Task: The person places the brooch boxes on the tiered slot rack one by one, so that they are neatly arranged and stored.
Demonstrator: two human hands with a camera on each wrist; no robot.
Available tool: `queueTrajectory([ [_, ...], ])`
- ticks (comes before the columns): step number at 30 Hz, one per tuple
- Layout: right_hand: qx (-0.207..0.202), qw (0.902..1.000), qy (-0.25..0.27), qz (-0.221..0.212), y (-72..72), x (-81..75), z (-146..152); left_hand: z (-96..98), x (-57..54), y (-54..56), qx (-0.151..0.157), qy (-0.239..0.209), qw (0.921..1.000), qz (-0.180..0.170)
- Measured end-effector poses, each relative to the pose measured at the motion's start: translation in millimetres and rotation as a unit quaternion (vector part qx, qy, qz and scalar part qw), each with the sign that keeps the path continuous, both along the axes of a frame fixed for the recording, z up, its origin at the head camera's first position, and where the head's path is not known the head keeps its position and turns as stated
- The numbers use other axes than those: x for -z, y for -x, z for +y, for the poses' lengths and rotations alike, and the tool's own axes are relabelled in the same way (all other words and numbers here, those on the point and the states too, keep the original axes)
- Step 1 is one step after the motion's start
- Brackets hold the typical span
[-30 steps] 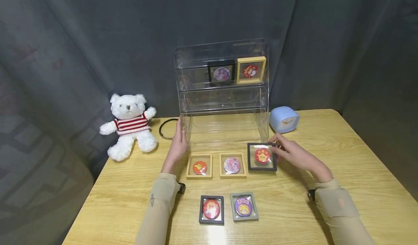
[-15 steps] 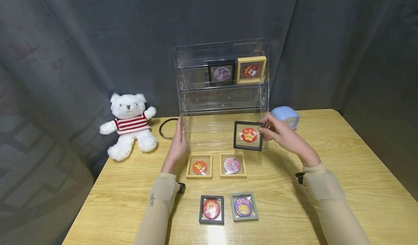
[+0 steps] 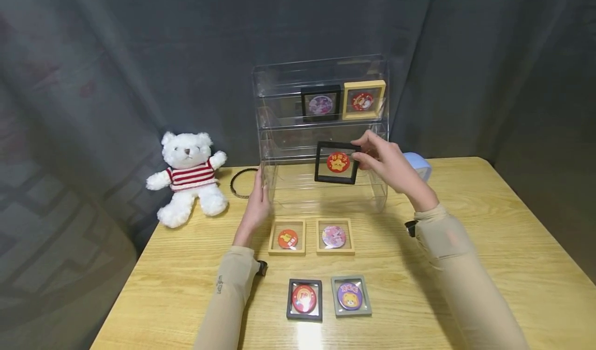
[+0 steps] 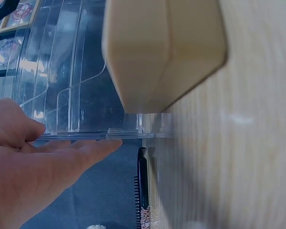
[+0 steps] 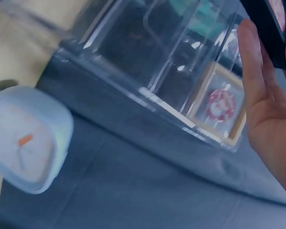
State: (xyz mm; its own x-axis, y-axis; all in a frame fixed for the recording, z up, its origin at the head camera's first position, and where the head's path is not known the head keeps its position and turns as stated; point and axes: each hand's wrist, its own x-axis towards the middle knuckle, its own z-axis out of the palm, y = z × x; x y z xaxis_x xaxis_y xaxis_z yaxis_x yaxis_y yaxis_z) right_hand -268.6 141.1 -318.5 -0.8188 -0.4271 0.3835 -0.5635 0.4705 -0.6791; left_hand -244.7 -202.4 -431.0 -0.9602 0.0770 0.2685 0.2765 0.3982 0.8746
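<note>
My right hand (image 3: 386,163) pinches the right edge of a black display frame (image 3: 317,163) between thumb and fingers. Inside that frame is a round red badge (image 3: 338,162) with a yellow star. It hangs upright in front of the lower tiers of a clear plastic tiered display rack (image 3: 321,205). My left hand (image 3: 256,207) grips the rack's left side, straight fingers along the outside and thumb at the front edge. On an upper tier, a black frame (image 3: 303,104) and a yellow frame (image 3: 363,84) stand side by side at the right.
Two yellow frames (image 3: 287,253) lie before the rack. Nearer are a black frame (image 3: 304,318) and a grey frame (image 3: 354,314). A white teddy bear (image 3: 188,179) and a dark headband (image 3: 235,187) are at left. A blue clock (image 5: 31,138) stands right of the rack.
My right hand has lifted the black frame from the table's right side, up and leftward to the rack's front. My left hand stays at the rack's side. The head view has shifted slightly.
</note>
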Motion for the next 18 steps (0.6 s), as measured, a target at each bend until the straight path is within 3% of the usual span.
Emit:
queueTrajectory([
  [11,0.044,0.9951,0.044,0.077,17.4,-38.5,-37.3,0.5,-0.3,1.6,-0.009,0.005,0.9999,-0.009],
  [18,0.055,0.9917,0.038,0.11,25.7,-57.8,-50.5,3.9,-1.3,1.2,-0.006,0.006,1.0,-0.003],
])
